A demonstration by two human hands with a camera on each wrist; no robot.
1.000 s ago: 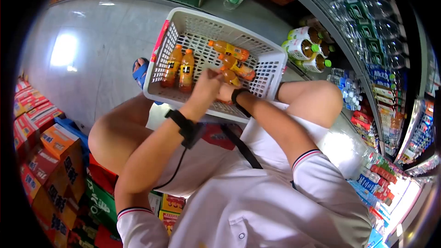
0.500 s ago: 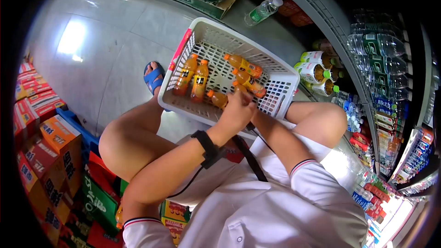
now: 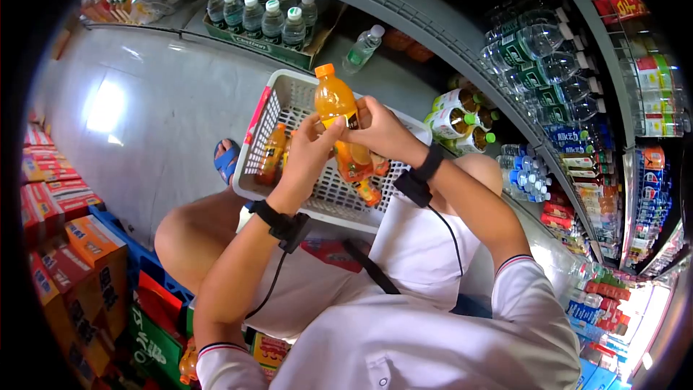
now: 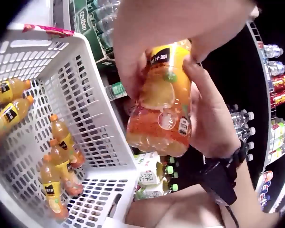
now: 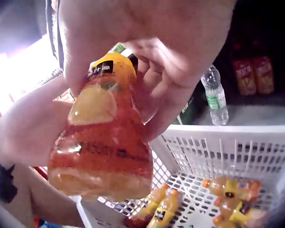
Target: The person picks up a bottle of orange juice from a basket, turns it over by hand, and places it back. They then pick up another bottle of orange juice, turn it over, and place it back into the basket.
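Observation:
An orange juice bottle [image 3: 334,97] with an orange cap is held cap up above the white plastic basket [image 5: 237,130]. My left hand [image 3: 309,155] grips it from the left, thumb across the label. On the other side, my right hand [image 3: 390,130] has its fingers and thumb round the bottle. Its reddish lower label and ridged base show large in both wrist views. Inside the basket lie several matching bottles: a pair including this juice bottle [image 4: 12,114] on one side, and a group including another juice bottle [image 4: 52,187] on the other.
Water bottles [image 3: 272,22] stand in a green carton behind the basket, with a single water bottle [image 3: 363,49] beside it. Shelves of drinks curve along the right. Stacked boxes [image 3: 83,274] line the left. The basket sits between the person's bent legs.
Both hands have risen from low inside the basket and now hold a juice bottle up above it. The head view has shifted, showing more of the back shelf.

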